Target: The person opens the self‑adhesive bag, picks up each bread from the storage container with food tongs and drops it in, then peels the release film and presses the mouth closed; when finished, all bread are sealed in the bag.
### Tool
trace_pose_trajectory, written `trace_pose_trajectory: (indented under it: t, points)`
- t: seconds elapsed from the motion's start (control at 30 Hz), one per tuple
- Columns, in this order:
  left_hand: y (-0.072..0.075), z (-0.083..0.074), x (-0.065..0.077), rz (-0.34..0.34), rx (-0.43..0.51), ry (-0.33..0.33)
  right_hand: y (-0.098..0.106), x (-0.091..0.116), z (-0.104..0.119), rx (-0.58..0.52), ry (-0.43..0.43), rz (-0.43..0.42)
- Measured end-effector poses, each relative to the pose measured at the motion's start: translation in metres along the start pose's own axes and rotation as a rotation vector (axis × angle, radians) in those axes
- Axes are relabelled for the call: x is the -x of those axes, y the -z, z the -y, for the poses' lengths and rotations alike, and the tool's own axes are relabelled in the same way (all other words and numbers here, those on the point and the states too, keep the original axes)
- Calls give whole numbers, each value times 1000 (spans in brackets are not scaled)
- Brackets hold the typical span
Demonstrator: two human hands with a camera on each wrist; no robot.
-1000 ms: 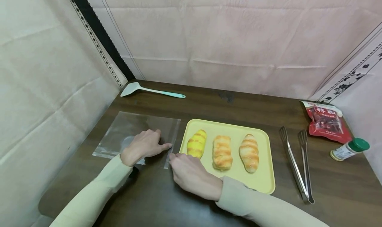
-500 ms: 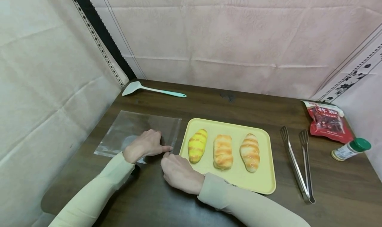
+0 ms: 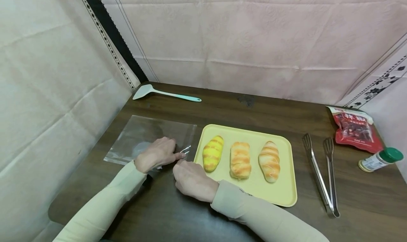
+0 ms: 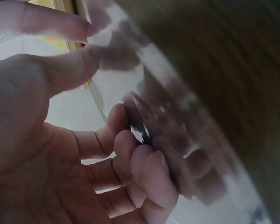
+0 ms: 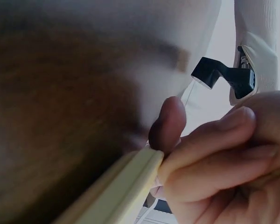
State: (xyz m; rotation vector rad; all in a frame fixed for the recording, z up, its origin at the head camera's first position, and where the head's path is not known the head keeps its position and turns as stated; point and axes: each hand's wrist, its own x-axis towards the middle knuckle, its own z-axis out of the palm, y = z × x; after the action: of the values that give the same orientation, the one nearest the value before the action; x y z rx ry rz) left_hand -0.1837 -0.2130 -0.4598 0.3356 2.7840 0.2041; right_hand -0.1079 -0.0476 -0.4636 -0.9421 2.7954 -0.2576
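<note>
A clear plastic bag (image 3: 171, 129) lies flat on the dark wooden table, crinkled along its right edge. My left hand (image 3: 158, 153) rests on the bag, its thumb stretched toward that edge. In the left wrist view, the loosely bent fingers (image 4: 154, 179) touch the film and the thumb stands apart from them. Beside that thumb, my right hand (image 3: 194, 180) pinches the bag's edge; the exact contact is partly hidden. Close to the right hand is the yellow tray (image 3: 254, 194), whose rim (image 5: 126, 186) also appears by the fingers in the right wrist view.
On the tray lie a yellow bread roll (image 3: 213, 153), a rectangular bread (image 3: 240, 160) and an oval bread (image 3: 269, 161). Tongs (image 3: 321, 178), a red food packet (image 3: 356, 130) and a green-capped jar (image 3: 379, 159) stand or lie rightward. A turquoise spatula (image 3: 171, 94) lies at the back.
My right hand has moved left from the tray's edge to the bag's edge, near the left thumb. The bag's edge there has become crinkled. The left hand stays on the bag.
</note>
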Motion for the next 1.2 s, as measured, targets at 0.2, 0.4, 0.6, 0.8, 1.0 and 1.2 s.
trace_pose_trajectory:
  t: [0.2,0.4,0.6,0.8,1.0,1.2]
  points:
    - [-7,5,-4,-16,-46,-51,8,5,5,43,-2,-11]
    - [-1,6,3,-92,25,-42,-17,-8,-3,62,2,-46]
    - [25,-17,34,-266,85,-28,-7,-2,-2,5,3,-65]
    - [35,-31,53,-374,71,-21,44,16,6,37,-6,-170]
    - [36,-33,60,-439,64,-35,53,13,8,188,-10,-134]
    - [35,-33,60,-464,-3,-124,49,10,9,228,-14,-58]
